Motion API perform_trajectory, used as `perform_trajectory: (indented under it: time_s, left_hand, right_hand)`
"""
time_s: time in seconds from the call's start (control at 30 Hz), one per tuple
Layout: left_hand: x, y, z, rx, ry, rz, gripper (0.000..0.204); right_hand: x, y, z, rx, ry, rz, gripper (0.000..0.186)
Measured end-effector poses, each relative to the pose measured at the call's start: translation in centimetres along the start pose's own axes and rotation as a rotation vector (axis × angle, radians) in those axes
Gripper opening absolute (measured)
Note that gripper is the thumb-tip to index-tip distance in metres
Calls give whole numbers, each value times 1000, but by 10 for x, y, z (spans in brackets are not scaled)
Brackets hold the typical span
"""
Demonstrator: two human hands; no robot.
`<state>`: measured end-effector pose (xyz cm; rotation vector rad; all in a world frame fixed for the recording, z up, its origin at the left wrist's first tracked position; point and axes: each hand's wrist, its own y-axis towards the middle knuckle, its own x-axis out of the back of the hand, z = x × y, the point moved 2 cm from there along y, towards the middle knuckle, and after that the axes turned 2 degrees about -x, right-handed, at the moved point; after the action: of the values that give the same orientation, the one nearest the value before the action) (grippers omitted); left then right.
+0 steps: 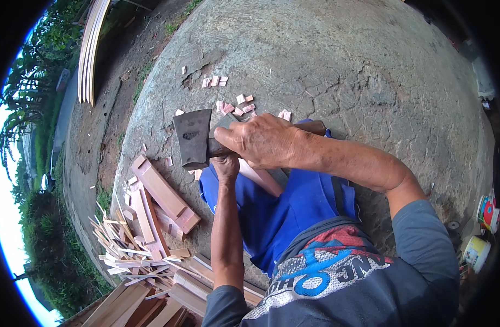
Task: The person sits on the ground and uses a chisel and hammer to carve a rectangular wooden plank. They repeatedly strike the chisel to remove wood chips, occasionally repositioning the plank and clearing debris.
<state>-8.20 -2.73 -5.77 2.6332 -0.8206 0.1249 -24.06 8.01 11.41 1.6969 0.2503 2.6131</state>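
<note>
My right hand (263,140) is closed round the wooden handle of a hatchet (193,139). Its dark metal head sticks out to the left of my fist, and the handle's end (313,127) shows on the right. Just below the hatchet, my left hand (226,168) is closed, with its fingers partly hidden; what it grips cannot be made out. A pinkish length of wood (262,179) lies between my legs, its far part hidden by my hands. Beyond my right fist, a grey-green flat piece (224,122) shows in part.
Small wood chips (241,99) are scattered on the rough concrete floor (326,60). At the left lie notched wooden pieces (161,188) and a heap of thin offcuts (127,245). Boards (119,305) are stacked at the lower left; a white tub (475,253) stands at the right.
</note>
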Motion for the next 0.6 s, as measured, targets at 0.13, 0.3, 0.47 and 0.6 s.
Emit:
perform_trajectory:
  time_s: [0.13, 0.3, 0.47, 0.6]
  left_hand:
    - [22, 22, 38, 206, -52, -23, 21]
    - [8, 20, 27, 112, -7, -16, 26]
    - [3, 1, 20, 115, -46, -22, 24]
    - [14, 0, 38, 27, 51, 13, 13]
  right_hand:
    - [-7, -4, -4, -125, 186, 13, 36]
    - [-9, -27, -21, -179, 249, -15, 36]
    - [-6, -28, -20, -150, 229, -44, 35]
    - [7, -18, 5, -43, 89, 30, 38]
